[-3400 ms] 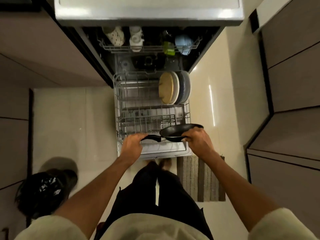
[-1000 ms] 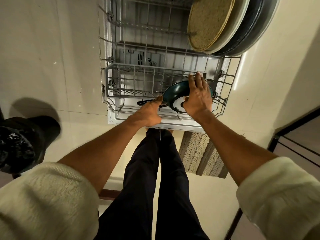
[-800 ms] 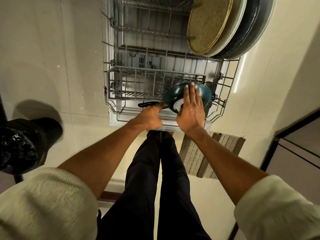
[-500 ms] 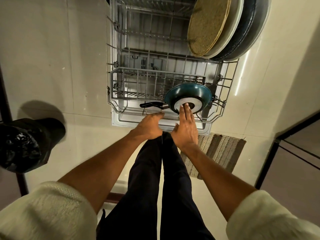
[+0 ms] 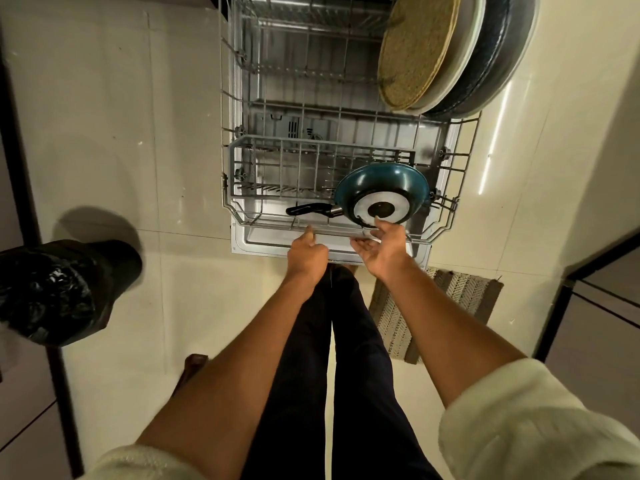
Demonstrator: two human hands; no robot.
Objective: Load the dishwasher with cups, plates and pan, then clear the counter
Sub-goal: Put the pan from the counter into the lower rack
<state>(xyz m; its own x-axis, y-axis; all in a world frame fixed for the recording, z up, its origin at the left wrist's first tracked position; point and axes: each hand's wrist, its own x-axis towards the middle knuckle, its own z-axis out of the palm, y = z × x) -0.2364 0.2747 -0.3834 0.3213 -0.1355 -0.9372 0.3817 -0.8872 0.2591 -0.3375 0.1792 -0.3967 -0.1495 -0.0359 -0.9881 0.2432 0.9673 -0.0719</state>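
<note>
A: Where's the frying pan (image 5: 382, 194) sitting?

B: Tipped on edge in the lower rack (image 5: 450, 216), at the rack's near right corner, with its base facing the person and its black handle (image 5: 310, 209) pointing toward the rack's left side. The dinner plates (image 5: 460, 53) stand at the rack's far right

A: And the hands?

B: Neither holds the pan. The right hand (image 5: 381, 249) hovers just in front of the rack's near rail, palm up, fingers loosely spread, fingertips close under the pan's base; I can't tell whether they touch it. The left hand (image 5: 306, 252) is beside it at the same rail, fingers curled in with one pointing toward the rail, gripping nothing that I can see

A: So how should this step be finished?

B: I'd judge the pan is placed and needs only a check. Confirm the rim is caught between the rack's tines so it won't tip flat, and that the handle lies inside the rack's near rail. Then take that rail with both hands and slide the rack in evenly, slowly enough that the pan doesn't knock toward the plates
</note>
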